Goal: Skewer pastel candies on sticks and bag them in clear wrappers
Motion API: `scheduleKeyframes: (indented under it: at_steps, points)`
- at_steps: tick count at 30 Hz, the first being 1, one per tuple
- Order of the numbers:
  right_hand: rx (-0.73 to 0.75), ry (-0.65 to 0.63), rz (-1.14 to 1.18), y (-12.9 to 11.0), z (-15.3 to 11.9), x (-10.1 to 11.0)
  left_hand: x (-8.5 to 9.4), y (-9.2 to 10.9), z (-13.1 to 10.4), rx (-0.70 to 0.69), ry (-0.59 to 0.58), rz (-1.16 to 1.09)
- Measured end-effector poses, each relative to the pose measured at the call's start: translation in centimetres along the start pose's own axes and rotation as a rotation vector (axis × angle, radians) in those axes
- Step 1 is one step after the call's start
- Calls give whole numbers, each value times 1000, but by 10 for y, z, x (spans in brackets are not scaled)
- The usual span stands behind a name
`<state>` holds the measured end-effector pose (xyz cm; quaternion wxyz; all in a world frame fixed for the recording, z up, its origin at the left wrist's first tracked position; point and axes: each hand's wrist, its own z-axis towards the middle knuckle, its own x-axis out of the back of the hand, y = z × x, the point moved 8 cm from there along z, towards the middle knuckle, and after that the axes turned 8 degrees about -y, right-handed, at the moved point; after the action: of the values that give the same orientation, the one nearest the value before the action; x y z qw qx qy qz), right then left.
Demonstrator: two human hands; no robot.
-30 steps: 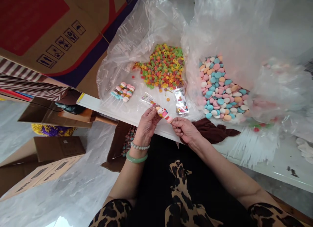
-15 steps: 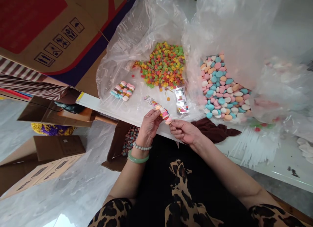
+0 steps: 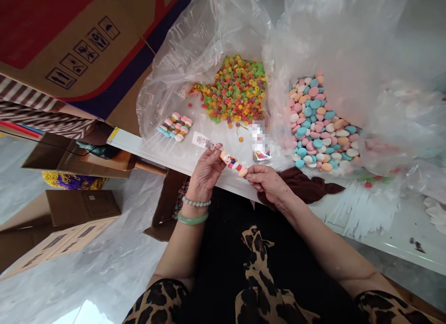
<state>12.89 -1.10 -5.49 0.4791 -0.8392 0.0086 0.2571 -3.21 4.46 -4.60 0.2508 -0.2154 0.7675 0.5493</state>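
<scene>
Over the table's front edge, both my hands are at one candy skewer (image 3: 234, 165), a row of pastel pieces partly inside a printed plastic wrapper (image 3: 202, 141). My left hand (image 3: 206, 173) is closed on the wrapper near the skewer's upper end. At the lower end, the fingers of my right hand (image 3: 267, 182) pinch the skewer; the stick itself is hidden in them. Beyond the hands, a stack of flat printed wrappers (image 3: 261, 149) lies on the plastic. Several finished-looking candy skewers (image 3: 176, 126) lie side by side to the left.
Ring gummies (image 3: 239, 91) spill from a clear bag at the back. Pastel oval candies (image 3: 320, 128) fill another bag to the right. A brown cloth (image 3: 304, 187) and white sticks (image 3: 365, 210) lie along the front edge. An open carton (image 3: 163, 208) stands below.
Both hands have shifted slightly, with the right moving further right. The wrapper is turned, so its pale printed end now faces up and more of its pictured front shows.
</scene>
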Motion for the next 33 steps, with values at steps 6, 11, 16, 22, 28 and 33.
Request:
scheduleKeyframes:
  at_steps: [6, 11, 16, 22, 28, 33]
  points:
    - [42, 53, -18, 0, 3, 2, 7, 0, -1, -71, 66, -45]
    - [89, 129, -53, -5, 2, 4, 2, -3, -11, -85, 142, 15]
    - [141, 196, -103, -6, 1, 9, -12, -2, -18, -114, 94, 127]
    - [220, 254, -240, -2, 2, 12, -31, -10, -18, -76, -47, 206]
    - [346, 310, -399, -15, -3, 2, -37, -37, -19, 58, -31, 152]
    - [428, 349, -572, -25, -9, 2, -34, -35, -18, 161, -103, 92]
